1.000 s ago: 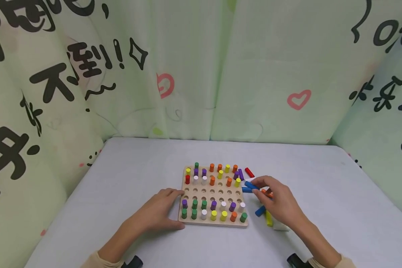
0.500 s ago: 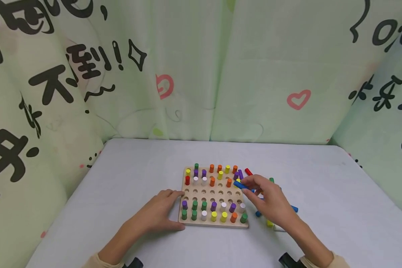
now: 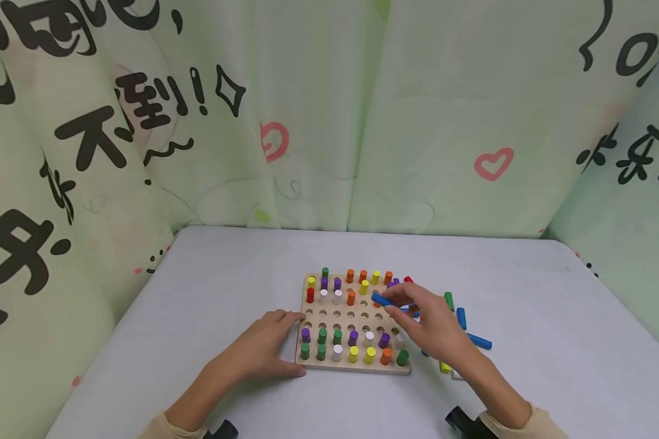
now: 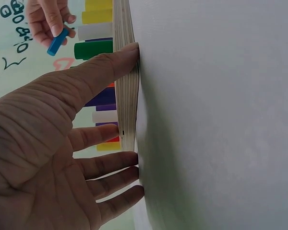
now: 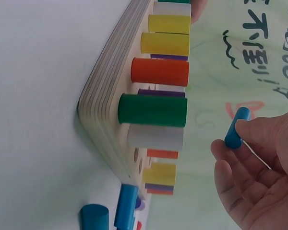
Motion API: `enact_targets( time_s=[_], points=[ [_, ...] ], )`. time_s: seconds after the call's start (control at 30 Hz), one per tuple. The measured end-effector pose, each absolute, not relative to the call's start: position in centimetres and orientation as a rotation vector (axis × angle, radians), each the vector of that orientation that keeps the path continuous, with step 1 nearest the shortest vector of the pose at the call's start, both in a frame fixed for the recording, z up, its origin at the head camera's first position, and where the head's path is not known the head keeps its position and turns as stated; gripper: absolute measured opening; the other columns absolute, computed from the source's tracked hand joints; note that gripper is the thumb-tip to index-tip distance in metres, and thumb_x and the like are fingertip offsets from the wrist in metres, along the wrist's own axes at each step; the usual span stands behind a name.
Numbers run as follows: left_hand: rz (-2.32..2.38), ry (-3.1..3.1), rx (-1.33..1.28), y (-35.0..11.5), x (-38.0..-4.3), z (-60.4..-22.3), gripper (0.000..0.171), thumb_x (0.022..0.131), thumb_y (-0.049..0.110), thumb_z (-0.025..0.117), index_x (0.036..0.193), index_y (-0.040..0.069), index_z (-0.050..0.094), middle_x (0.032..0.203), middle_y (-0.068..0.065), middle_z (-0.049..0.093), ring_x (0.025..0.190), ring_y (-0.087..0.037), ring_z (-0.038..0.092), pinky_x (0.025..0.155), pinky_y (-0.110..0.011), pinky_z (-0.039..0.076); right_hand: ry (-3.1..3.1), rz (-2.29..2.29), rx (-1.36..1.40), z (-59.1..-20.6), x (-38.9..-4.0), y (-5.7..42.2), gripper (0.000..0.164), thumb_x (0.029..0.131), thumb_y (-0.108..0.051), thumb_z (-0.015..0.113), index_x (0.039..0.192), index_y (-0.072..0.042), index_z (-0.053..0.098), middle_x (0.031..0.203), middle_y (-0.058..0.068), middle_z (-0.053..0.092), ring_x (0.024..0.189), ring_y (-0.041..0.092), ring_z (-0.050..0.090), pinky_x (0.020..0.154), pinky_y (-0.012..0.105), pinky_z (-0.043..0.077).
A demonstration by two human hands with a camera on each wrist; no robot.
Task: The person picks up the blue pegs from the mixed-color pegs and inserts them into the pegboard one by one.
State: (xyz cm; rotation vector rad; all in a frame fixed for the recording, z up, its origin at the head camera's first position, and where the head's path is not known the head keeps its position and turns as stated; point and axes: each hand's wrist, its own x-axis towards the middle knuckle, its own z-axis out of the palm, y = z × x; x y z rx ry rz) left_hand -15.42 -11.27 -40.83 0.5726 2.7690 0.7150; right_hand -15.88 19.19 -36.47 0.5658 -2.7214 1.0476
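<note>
Pegboard (image 3: 343, 319) on white table (image 3: 241, 268), pale curtain (image 3: 428, 110) behind; left hand (image 3: 266, 346) spread, right hand (image 3: 432, 318) pinching blue peg (image 3: 381, 299)

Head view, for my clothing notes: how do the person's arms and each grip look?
The left grip and right grip wear no gloves. The left sleeve and right sleeve are plain beige; a black cylindrical piece shows beside each.
</note>
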Motion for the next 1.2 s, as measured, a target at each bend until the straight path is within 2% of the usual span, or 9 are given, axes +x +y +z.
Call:
enact_targets(
  time_s=[0.43, 0.77, 1.03, 1.2],
  points=[
    [0.706, 2.774, 0.569, -11.3, -15.4, -40.9, 0.092, 0.071, 0.045, 0.093, 0.145, 0.011, 0.052, 0.141, -0.016, 0.057, 0.131, -0.036, 0.053, 0.109, -0.055, 0.046, -2.697, 1.099, 0.610, -36.6, -16.2, 17.5, 0.024, 0.093, -0.006, 0.075, 0.115, -0.008, 0.068, 0.106, 0.000, 0.073, 0.097, 0.016, 0.068, 0.080, 0.026, 0.058],
    [0.709, 2.768, 0.580, -11.3, -15.5, -40.9, 0.092, 0.071, 0.046, 0.093, 0.146, 0.011, 0.051, 0.141, -0.017, 0.056, 0.132, -0.036, 0.053, 0.109, -0.056, 0.046, -2.699, 1.161, 0.617, -36.6, -16.6, 16.5, 0.022, 0.094, -0.006, 0.073, 0.115, -0.007, 0.067, 0.103, 0.000, 0.072, 0.094, 0.016, 0.066, 0.081, 0.031, 0.059],
    [0.711, 2.766, 0.587, -11.2, -15.6, -40.8, 0.093, 0.070, 0.045, 0.094, 0.145, 0.009, 0.051, 0.139, -0.018, 0.057, 0.129, -0.037, 0.054, 0.107, -0.057, 0.047, -2.725, 1.166, 0.574, -36.8, -17.0, 15.5, 0.022, 0.094, -0.008, 0.073, 0.116, -0.008, 0.068, 0.106, 0.000, 0.073, 0.097, 0.016, 0.067, 0.083, 0.023, 0.056],
    [0.711, 2.768, 0.575, -11.2, -15.5, -40.9, 0.093, 0.070, 0.046, 0.093, 0.146, 0.010, 0.051, 0.140, -0.018, 0.057, 0.130, -0.037, 0.053, 0.107, -0.057, 0.047, -2.716, 1.183, 0.573, -36.9, -17.2, 14.9, 0.023, 0.093, -0.007, 0.075, 0.115, -0.008, 0.068, 0.105, 0.001, 0.073, 0.097, 0.017, 0.067, 0.083, 0.024, 0.056]
  ],
)
